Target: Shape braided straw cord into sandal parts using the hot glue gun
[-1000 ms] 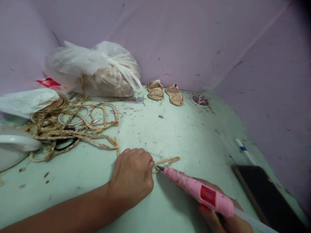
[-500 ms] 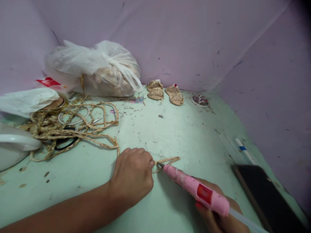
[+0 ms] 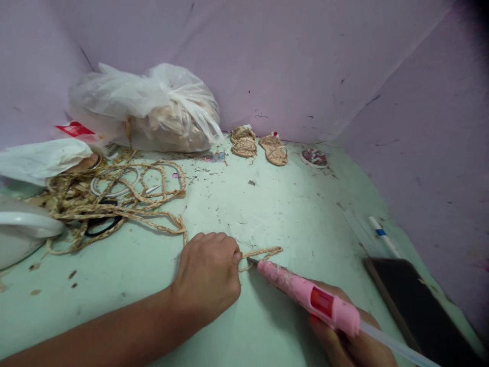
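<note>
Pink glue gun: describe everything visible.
The pink glue gun has a slim, scuffed, plastic-looking body with whitish strands stuck near the front, a red panel toward the rear, and a dark, tapered nozzle. A translucent stick extends from its back. The right hand grips it at a slant, nozzle pointing away and leftward, at the braided cord beside the left hand. Actual nozzle contact and whether it's heated can't be told.

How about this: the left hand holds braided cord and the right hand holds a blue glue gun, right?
No: the glue gun in the right hand is pink, as the head view shows. The left hand does hold braided cord.
</note>
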A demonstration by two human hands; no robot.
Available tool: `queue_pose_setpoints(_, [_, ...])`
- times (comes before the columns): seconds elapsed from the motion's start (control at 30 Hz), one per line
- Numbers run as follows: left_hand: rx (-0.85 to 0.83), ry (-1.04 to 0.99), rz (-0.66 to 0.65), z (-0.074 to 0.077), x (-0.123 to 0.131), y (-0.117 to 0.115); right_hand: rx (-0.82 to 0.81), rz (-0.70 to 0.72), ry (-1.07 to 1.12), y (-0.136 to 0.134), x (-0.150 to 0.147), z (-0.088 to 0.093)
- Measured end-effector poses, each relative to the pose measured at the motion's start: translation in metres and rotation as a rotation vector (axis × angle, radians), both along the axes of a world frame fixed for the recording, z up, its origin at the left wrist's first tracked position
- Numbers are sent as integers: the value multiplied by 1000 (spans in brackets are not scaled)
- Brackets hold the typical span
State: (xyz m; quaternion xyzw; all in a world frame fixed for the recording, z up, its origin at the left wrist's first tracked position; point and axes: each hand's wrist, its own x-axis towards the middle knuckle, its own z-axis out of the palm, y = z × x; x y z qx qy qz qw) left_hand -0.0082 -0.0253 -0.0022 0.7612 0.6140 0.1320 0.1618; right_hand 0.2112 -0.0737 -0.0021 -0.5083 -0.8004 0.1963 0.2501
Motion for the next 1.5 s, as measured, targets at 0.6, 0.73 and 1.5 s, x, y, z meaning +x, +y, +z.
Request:
queue_pose_setpoints(0.6, [-5,14,4,1,1,-1,-20,-11,-14,-2,8,-6])
queue_pose_setpoints(0.73, [-4,25,2,1,1,0,51,-22,-49,-3,11,-10])
queue_pose_setpoints(1.5, [-9,24,4,-1,1,0,-277,-354,168,-6,15,-15])
